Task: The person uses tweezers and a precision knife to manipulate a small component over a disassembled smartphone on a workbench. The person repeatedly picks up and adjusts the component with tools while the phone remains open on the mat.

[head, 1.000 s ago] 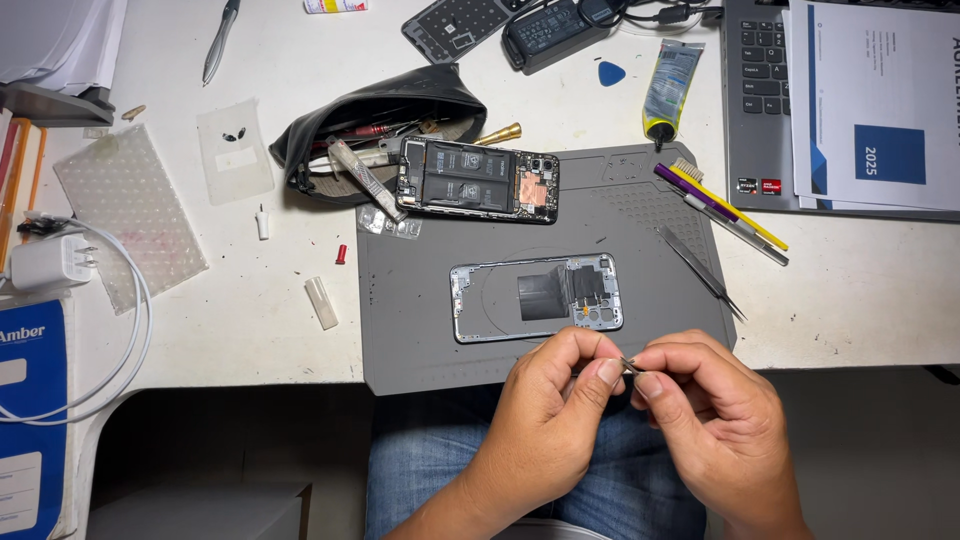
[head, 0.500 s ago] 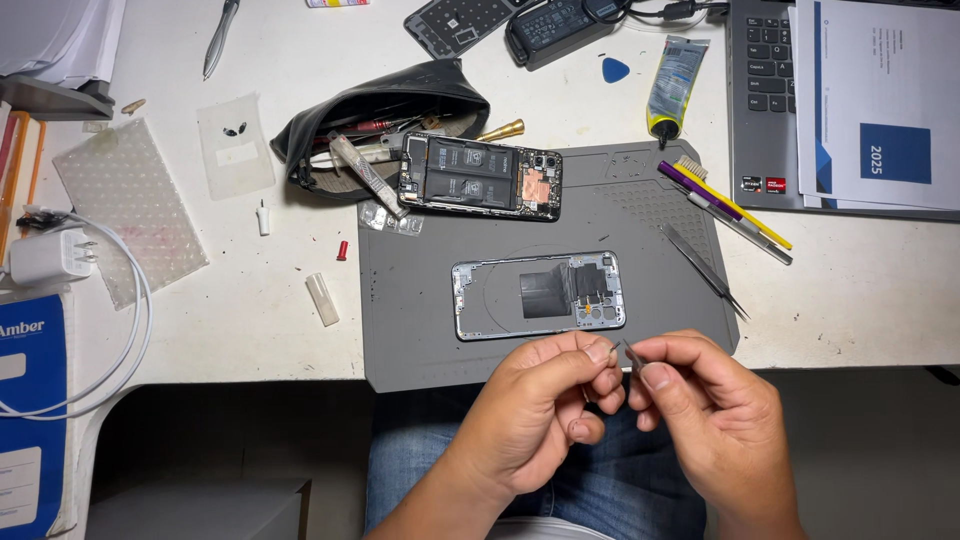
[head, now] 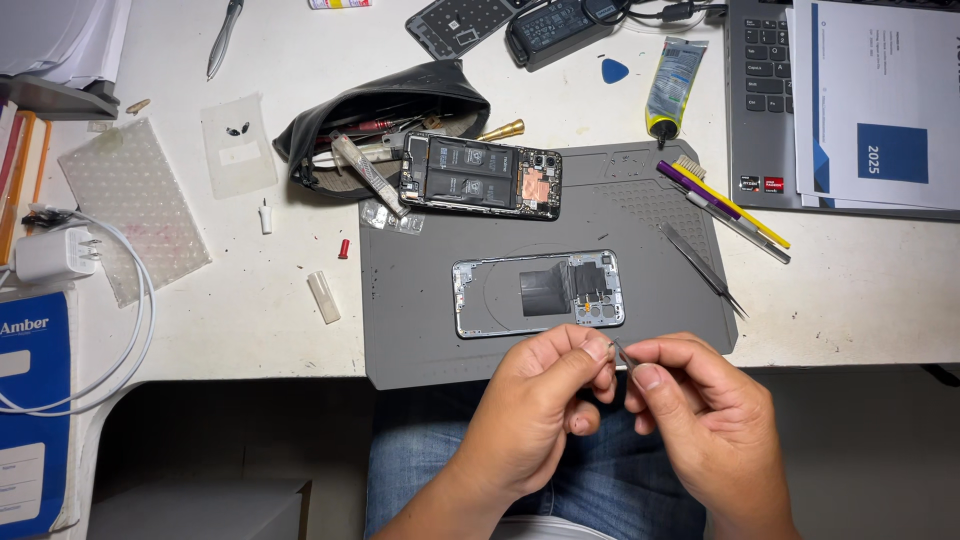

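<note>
My left hand [head: 545, 395] and my right hand [head: 700, 410] meet over the near edge of a grey work mat [head: 420, 300], above my lap. Both pinch a small thin metal part [head: 620, 352] between thumb and fingertips; it is too small to tell what it is. Just beyond my fingers a silver phone frame [head: 538, 292] lies flat on the mat. Farther back an opened phone body [head: 480, 175] with its battery showing rests at the mat's far edge.
Tweezers [head: 700, 258], a purple tool and a yellow brush [head: 720, 205] lie on the mat's right side. A black pouch of tools [head: 385, 105], a glue tube [head: 672, 80], a laptop with papers [head: 850, 100], a white charger and cable [head: 60, 255] surround it.
My hands have shifted slightly and my fingers have regripped the small metal part. The phone frame and the tools on the mat have stayed where they were.
</note>
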